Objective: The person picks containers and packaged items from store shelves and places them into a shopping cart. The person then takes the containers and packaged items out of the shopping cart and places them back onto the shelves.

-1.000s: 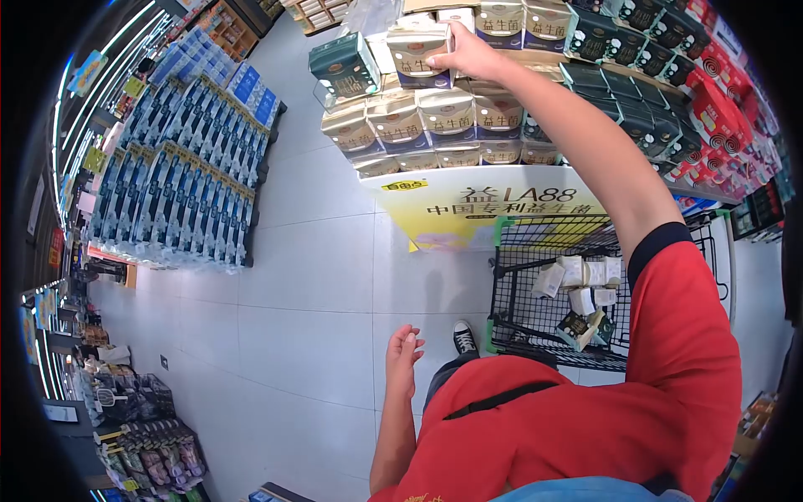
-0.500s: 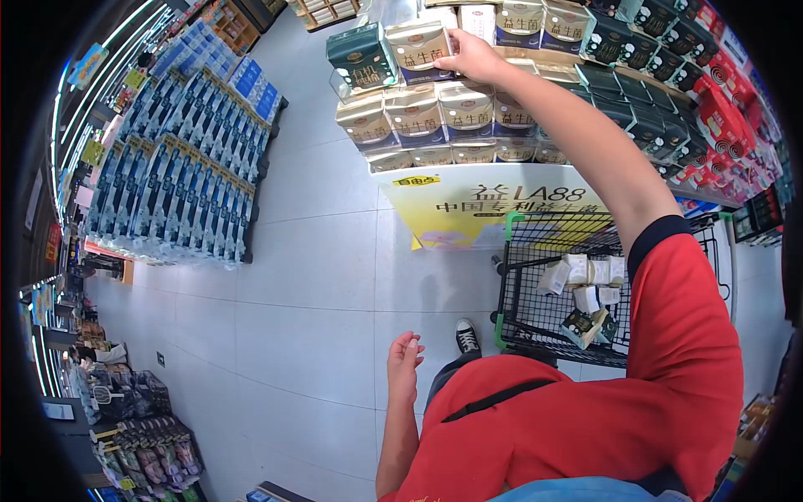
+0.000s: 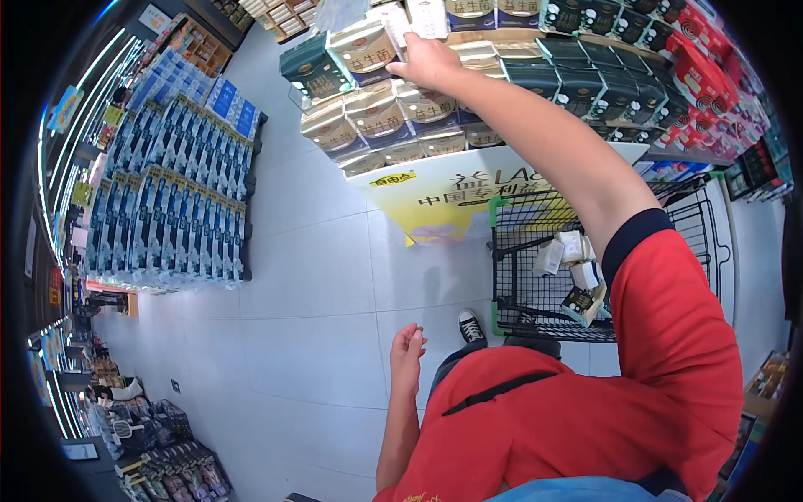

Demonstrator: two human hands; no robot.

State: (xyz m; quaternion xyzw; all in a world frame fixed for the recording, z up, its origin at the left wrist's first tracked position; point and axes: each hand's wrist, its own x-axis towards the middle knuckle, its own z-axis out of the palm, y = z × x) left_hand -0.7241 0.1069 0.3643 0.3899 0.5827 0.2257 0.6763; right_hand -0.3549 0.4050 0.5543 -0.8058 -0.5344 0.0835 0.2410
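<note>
My right hand [image 3: 428, 64] is at the right edge of a beige-and-navy pack of sanitary pads [image 3: 365, 52] on top of the display. Its thumb lies at the front lower corner; the other fingers are partly hidden along the side. A dark green pack [image 3: 317, 70] stands just left of that pack, and rows of similar beige packs [image 3: 374, 113] sit below. Away from the shelf, my left hand [image 3: 407, 348] hangs above the floor by my body, fingers loosely curled, with nothing visible in it.
A black wire shopping cart [image 3: 535, 297] with green corners holds several small packs [image 3: 583, 274]. The display's yellow-white front board [image 3: 435, 213] stands behind it. Blue cartons [image 3: 167, 217] are stacked at the left, and red packs [image 3: 698, 67] hang at the far right.
The view has turned, so the display sits further left and higher. My right hand remains at the beige pack's right edge. My left hand still hangs low.
</note>
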